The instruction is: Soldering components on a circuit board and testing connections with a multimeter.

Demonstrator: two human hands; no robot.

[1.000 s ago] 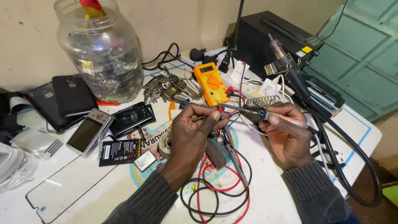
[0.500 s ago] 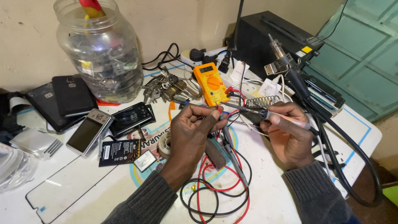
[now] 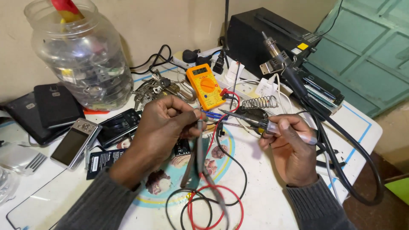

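My left hand (image 3: 164,127) pinches two thin multimeter probes (image 3: 199,147) that point toward the table's middle; their red and black leads (image 3: 213,204) coil below. My right hand (image 3: 289,147) grips a soldering iron (image 3: 255,122) by its pale handle, tip aimed left toward the probe ends. The tips sit close together over a small dark part, mostly hidden by my left fingers. An orange multimeter (image 3: 206,85) lies just beyond the hands.
A big clear plastic jar (image 3: 83,55) of parts stands back left. Phones (image 3: 55,104), a silver device (image 3: 76,142) and a battery (image 3: 102,161) lie left. A black rework station (image 3: 264,38), hot-air wand (image 3: 285,70), coil stand (image 3: 262,102) and keys (image 3: 149,87) crowd the back.
Both hands stay over the same spot. The iron tip and the probes have shifted only slightly relative to each other.
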